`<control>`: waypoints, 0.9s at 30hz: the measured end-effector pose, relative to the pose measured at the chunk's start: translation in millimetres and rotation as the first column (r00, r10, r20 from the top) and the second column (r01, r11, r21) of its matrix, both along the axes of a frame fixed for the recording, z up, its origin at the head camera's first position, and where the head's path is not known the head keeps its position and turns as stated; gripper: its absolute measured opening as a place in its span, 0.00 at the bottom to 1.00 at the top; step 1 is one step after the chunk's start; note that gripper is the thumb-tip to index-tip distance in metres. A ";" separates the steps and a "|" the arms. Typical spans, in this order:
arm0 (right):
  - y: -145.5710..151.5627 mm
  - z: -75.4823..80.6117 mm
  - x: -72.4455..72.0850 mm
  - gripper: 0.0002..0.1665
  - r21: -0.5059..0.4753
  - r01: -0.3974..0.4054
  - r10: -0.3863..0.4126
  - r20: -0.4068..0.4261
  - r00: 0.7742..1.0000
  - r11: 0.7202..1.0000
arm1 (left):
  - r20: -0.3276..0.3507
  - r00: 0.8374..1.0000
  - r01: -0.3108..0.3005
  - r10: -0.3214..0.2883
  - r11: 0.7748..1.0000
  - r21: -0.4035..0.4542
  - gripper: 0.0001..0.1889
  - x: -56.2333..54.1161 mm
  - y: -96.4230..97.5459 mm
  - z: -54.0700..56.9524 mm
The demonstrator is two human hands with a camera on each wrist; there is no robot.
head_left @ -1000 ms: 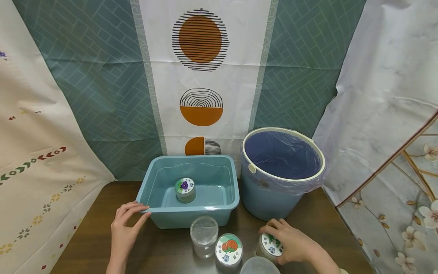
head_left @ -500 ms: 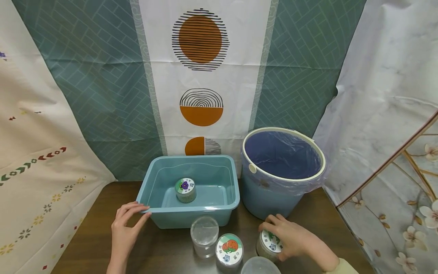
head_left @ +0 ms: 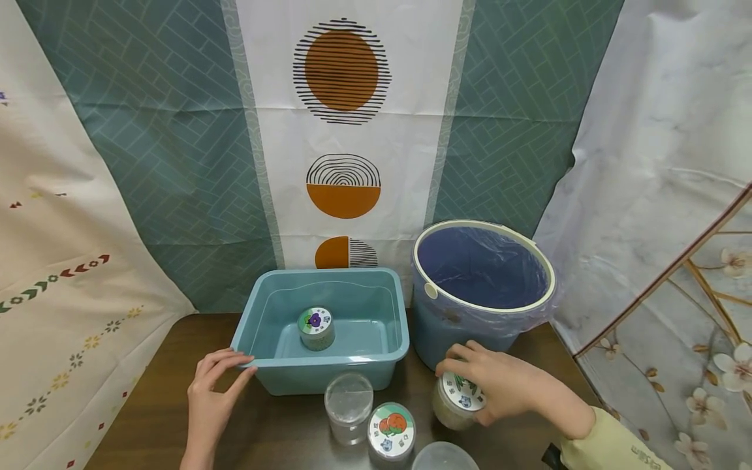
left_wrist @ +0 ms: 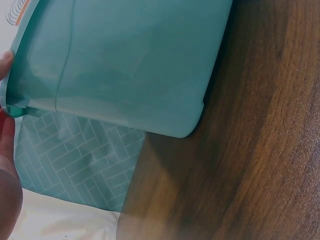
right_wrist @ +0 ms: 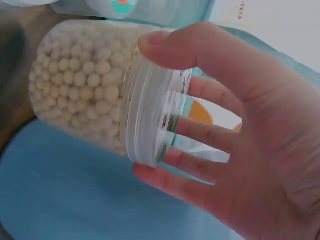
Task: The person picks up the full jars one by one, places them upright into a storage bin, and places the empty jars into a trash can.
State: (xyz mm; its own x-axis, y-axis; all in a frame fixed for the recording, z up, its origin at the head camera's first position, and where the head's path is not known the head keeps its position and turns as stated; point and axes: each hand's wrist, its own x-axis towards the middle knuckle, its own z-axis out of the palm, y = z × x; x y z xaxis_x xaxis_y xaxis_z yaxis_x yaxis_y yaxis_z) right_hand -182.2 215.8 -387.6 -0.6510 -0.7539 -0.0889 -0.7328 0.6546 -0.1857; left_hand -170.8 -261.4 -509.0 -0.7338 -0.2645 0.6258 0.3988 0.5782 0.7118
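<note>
My right hand grips a clear jar by its lid, from above. Small round beige balls fill this jar in the right wrist view, with the thumb on one side of the lid and fingertips on the other. At the front left corner of the teal basin, my left hand pinches the rim between fingers and thumb. Inside the basin stands a small jar with a purple flower on its lid. A jar with a tomato-like picture on its lid stands between the hands.
A clear lidded jar stands before the basin, and another pale round lid shows at the bottom edge. The blue bucket with a plastic liner stands right of the basin. Printed cloths hang behind the brown table.
My right hand has raised the jar of beige balls slightly and moved a little toward the bucket. More of the right sleeve shows. My left hand stays at the basin's rim.
</note>
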 end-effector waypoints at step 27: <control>-99.3 123.9 -56.5 0.46 0.166 -0.263 0.261 0.037 0.965 0.950 | -0.024 1.000 0.005 -0.004 1.000 0.012 0.18 -0.5 -1.6 -0.9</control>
